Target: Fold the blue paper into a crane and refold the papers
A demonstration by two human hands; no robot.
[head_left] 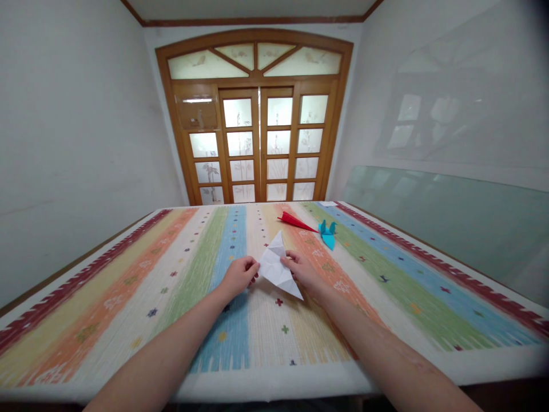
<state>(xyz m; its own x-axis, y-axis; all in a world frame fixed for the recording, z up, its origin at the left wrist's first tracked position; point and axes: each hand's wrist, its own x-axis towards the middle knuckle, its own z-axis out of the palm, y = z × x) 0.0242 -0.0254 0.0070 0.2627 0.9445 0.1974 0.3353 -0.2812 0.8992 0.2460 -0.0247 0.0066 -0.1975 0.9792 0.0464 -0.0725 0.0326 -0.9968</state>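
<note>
Here, white paper (277, 267) (creased) between both hands (270, 273).

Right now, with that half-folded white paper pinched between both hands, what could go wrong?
1. Both hands, left and right, pinch the white folded paper at opposite edges; pulling apart could tear it or spoil a crease.
2. The paper is thin and pointed; a hard squeeze might crush its tips.
3. The red paper model and blue paper crane lie just beyond; a sweeping arm could knock them.
</note>
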